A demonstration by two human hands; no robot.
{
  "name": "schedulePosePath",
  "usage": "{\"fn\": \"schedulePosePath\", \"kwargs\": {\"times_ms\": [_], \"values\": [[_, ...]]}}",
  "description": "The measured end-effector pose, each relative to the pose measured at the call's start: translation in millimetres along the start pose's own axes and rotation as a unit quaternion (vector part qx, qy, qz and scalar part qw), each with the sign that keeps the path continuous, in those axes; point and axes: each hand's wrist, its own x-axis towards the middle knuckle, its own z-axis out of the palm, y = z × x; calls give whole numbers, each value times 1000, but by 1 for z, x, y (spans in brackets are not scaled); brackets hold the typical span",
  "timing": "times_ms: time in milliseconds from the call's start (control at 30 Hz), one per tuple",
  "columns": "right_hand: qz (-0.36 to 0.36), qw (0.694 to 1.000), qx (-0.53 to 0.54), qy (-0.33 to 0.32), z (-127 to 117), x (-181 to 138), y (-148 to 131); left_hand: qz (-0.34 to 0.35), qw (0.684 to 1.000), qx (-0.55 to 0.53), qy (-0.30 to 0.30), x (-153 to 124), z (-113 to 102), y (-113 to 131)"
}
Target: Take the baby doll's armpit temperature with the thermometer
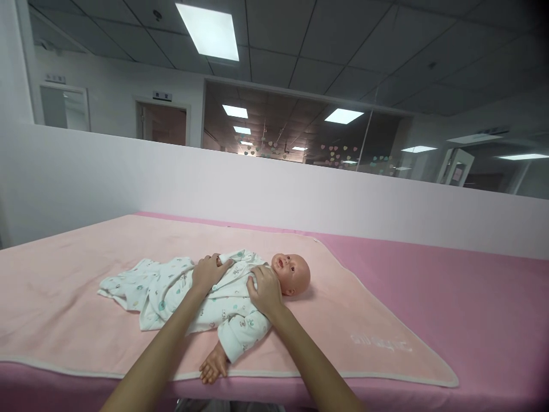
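Note:
A baby doll (295, 273) lies on its back, head to the right, in a white gown (180, 292) with small green and brown prints. My left hand (209, 273) is closed at the gown's middle, by the cuff of the doll's far sleeve; part of the doll's far hand shows beside my fingers. At the chest, just below the doll's chin, my right hand (266, 290) has its fingers curled on the gown's front near the collar. The doll's near arm points towards me, with its bare hand (214, 364) palm up. My fingertips are partly hidden.
Beneath the doll spreads a peach blanket (334, 320) with a pale edge, wrinkled at the left. It lies on a pink padded table (429, 274). A low white wall (274, 189) topped with glass runs along the far side. The table's front edge is close to me.

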Motion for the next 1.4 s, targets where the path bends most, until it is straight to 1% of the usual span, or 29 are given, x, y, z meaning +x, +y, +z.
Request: {"fn": "schedulePosePath", "kwargs": {"times_ms": [100,233,400,533,600,700,767,833,933,1000,1033,1100,1133,1200,1233,1267,1333,1367,1400], "values": [[17,999,-24,15,3,0,3,0,1000,-8,-3,0,-1,1],[15,999,-29,27,5,1,7,-4,1000,-11,-6,-1,-2,2],[26,1000,-12,11,6,2,5,-21,1000,-21,-4,-1,0,1],[33,999,-14,7,8,5,4,-18,999,-26,-8,2,4,-2],[40,999,-7,-8,9,8,4,-20,999,-25,-12,3,6,-3],[70,996,26,-43,11,17,4,-23,999,-24,-17,5,9,-5],[100,992,60,-48,12,22,4,-15,999,-23,-26,6,11,-7],[124,988,88,-36,11,25,4,-2,999,-19,-30,7,12,-8],[141,983,120,-8,5,27,6,6,999,-5,-33,8,14,-10],[137,980,139,39,-4,27,7,7,999,5,-42,10,16,-11],[133,977,148,77,-11,28,7,9,999,9,-49,11,17,-11],[129,962,170,172,-24,31,6,20,998,15,-61,12,19,-12],[135,948,187,218,-31,34,6,27,997,17,-63,12,20,-13],[167,911,246,287,-40,40,4,37,997,16,-63,11,20,-13],[192,887,284,309,-42,43,3,43,997,12,-58,11,20,-13],[221,861,326,322,-42,46,1,49,998,4,-50,10,20,-13],[275,809,403,328,-37,51,-2,67,997,-34,-17,8,17,-11],[294,788,434,323,-33,52,-3,78,994,-73,6,8,14,-9],[305,774,458,313,-28,53,-5,80,988,-130,33,7,11,-8]]}}
